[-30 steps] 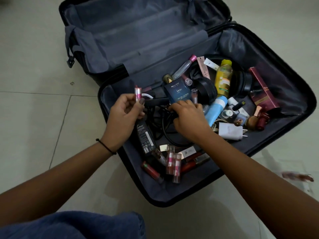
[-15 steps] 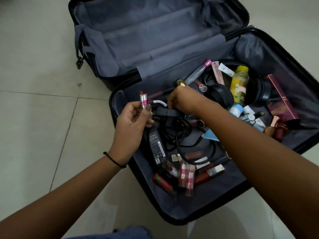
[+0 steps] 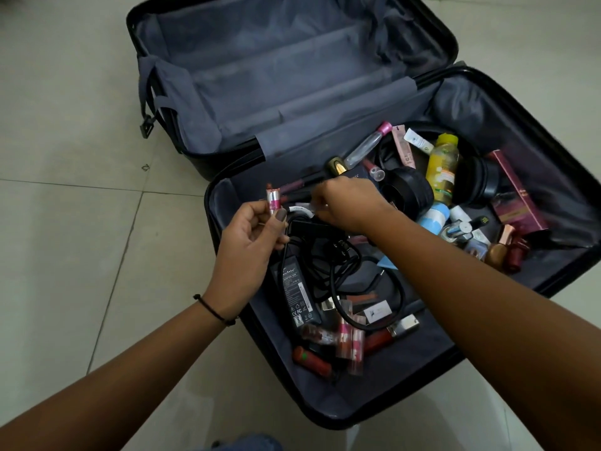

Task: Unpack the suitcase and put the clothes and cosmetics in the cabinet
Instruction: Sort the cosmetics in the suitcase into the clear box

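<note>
Step in hand: gathering small cosmetics out of the open suitcase (image 3: 224, 203) on the tiled floor, hand to hand.
Left hand: left hand (image 3: 250, 242) pinches a pink-and-silver lipstick (image 3: 273, 200) upright between thumb and fingertips, over the case's 9 o'clock edge.
Right hand: right hand (image 3: 344, 203) is curled, knuckles up, just at 3 o'clock of the lipstick; a pale sliver shows at its fingertips, but I cannot tell what it grips, if anything.
Where the goods are: loose lipsticks (image 3: 348, 340) lie heaped at 6 o'clock of the case; yellow bottle (image 3: 442, 167), blue tube (image 3: 432, 216) and maroon box (image 3: 517, 193) crowd 2 to 3 o'clock.
Watch for: the black power adapter (image 3: 297, 294) and its tangled cable (image 3: 344, 265) sit mid-case, right under both hands; lift items clear so nothing snags.
Doing it well: I'd bunch several lipsticks in the left palm before rising, and keep caps on.
Cabinet: not in view.
</note>
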